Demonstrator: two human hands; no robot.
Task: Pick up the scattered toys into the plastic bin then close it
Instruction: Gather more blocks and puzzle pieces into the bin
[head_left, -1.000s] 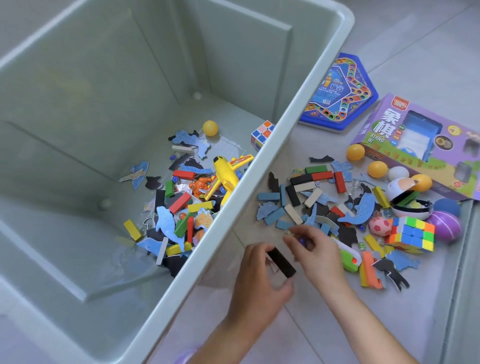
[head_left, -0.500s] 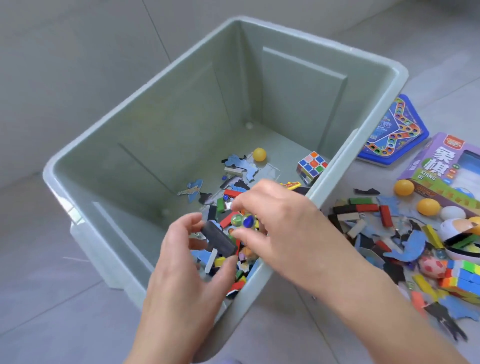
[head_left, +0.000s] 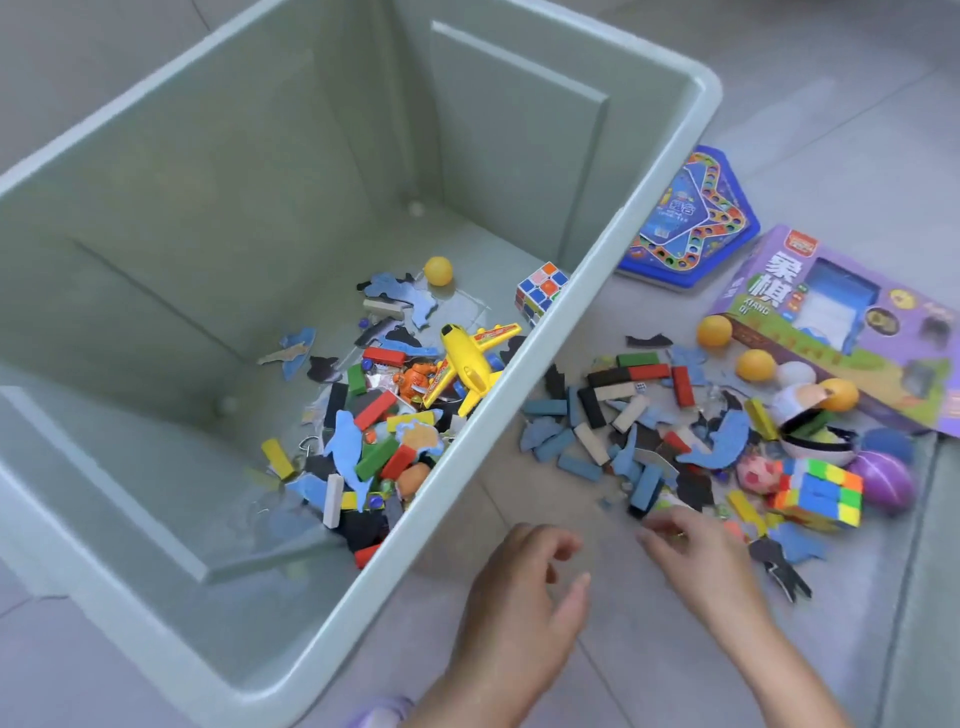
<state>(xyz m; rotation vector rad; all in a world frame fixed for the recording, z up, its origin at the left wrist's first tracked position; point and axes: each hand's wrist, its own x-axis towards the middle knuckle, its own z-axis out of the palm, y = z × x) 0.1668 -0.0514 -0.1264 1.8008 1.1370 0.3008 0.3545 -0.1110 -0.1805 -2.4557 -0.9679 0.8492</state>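
Grey floor tiles (head_left: 675, 670) underfoot, seen from above. Stood on them at left, lid off: big pale green plastic bin (head_left: 597, 270). Lay already inside, heaped on its bottom near the right wall: yellow toy plane (head_left: 467, 364), orange ball (head_left: 437, 270), white-edged puzzle cube (head_left: 540, 292) against that wall, blue dolphin cut-out (head_left: 345, 447), plus red, green, yellow and black blocks among flat blue puzzle pieces.

Remained scattered on the floor just right of the bin: pile of blue, black, red and cream blocks (head_left: 613, 415) mixed with blue foam shapes. Sat farther right: brightly coloured cube (head_left: 815, 491), purple ball (head_left: 883, 480) just beside it, opened white ball shell (head_left: 810, 421), three orange balls (head_left: 753, 365) and a white one near a purple game box (head_left: 841, 322). Lay beyond that, close to the bin's far corner: blue board game tray (head_left: 691, 223).

Hovered above bare tile between bin and pile: left hand (head_left: 524, 592), fingers loosely curled and parted, palm empty. Reached into the near edge of the pile: right hand (head_left: 696, 551), fingertips drawn together over some small piece there, possibly a marble or a block; blurred, so cannot tell whether anything was actually pinched. Showed at the bottom edge: a bit of lilac fabric (head_left: 382, 714).
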